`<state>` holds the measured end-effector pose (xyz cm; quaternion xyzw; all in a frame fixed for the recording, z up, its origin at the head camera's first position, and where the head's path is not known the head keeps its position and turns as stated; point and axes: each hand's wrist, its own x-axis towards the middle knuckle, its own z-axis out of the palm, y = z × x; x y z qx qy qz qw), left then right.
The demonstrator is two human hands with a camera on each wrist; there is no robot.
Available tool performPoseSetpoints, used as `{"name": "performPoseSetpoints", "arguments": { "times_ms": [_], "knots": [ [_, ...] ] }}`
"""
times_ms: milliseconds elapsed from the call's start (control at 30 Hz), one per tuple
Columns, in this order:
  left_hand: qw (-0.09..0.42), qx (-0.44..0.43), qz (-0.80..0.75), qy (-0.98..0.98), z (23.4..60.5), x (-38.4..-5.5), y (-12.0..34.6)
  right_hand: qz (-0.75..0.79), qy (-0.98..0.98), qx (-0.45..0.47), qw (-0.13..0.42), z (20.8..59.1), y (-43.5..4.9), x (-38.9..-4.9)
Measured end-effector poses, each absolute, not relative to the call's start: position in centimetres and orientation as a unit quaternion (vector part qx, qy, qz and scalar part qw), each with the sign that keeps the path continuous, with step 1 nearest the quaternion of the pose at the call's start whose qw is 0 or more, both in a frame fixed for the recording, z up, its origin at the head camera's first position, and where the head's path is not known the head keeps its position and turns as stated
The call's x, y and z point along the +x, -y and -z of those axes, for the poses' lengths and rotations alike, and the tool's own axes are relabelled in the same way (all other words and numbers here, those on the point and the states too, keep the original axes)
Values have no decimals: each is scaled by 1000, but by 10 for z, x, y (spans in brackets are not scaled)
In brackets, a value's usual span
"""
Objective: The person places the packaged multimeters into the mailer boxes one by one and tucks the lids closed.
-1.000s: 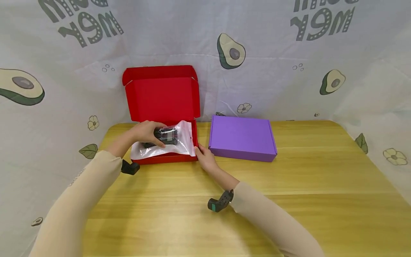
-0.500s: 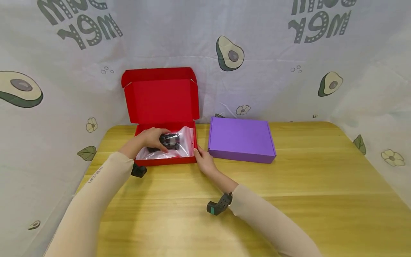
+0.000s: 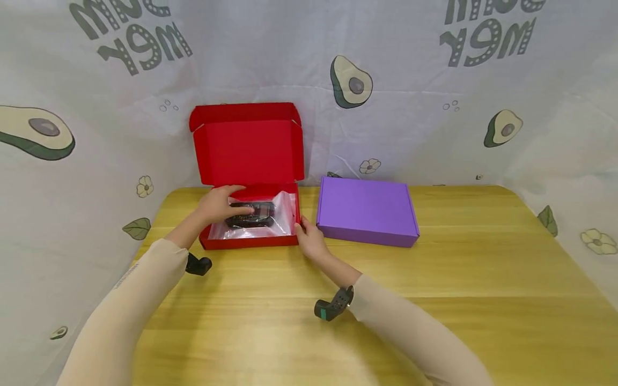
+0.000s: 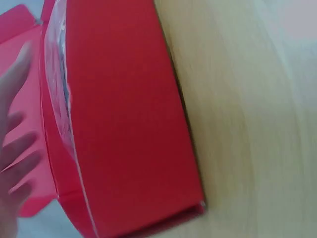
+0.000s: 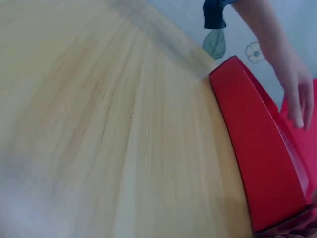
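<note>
An open red cardboard box (image 3: 248,244) stands at the back left of the table, its lid (image 3: 248,150) raised against the cloth. Inside it lies a clear plastic bag (image 3: 284,212) around a dark, oblong object (image 3: 263,214) whose kind I cannot tell. My left hand (image 3: 217,205) is over the box's left side, fingers spread and thumb over the dark object; the left wrist view shows the fingers (image 4: 20,161) extended above the bag. My right hand (image 3: 311,240) holds the box's front right corner between thumb and fingers; in the right wrist view it is mostly out of frame.
A closed purple box (image 3: 367,209) sits just right of the red one. A patterned cloth (image 3: 415,134) hangs behind the wooden table (image 3: 270,321).
The bag with the dark object has gone down into the red box. My left hand has loosened from it, spread its fingers and drawn back left. The right hand has stayed at the corner.
</note>
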<state>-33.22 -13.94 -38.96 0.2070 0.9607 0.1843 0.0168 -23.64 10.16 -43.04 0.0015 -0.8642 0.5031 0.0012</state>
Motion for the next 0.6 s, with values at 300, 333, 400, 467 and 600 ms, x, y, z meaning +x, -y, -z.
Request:
{"name": "performPoseSetpoints", "arguments": {
  "times_ms": [300,333,400,467,600],
  "knots": [
    [-229,28,-360,-904,384,-336,159,-496,868,7,16,396,-109,-262],
    [-238,14,-376,-895,383,-337,161,-496,868,2,17,392,-110,-267],
    [-248,-1,-394,-885,380,-340,164,-491,871,-6,16,385,-112,-278],
    [-239,-7,-399,-885,378,-342,168,-486,874,-7,11,379,-113,-289],
    [-168,-9,-402,-900,372,-345,171,-488,873,3,1,380,-117,-316]
  ]
}}
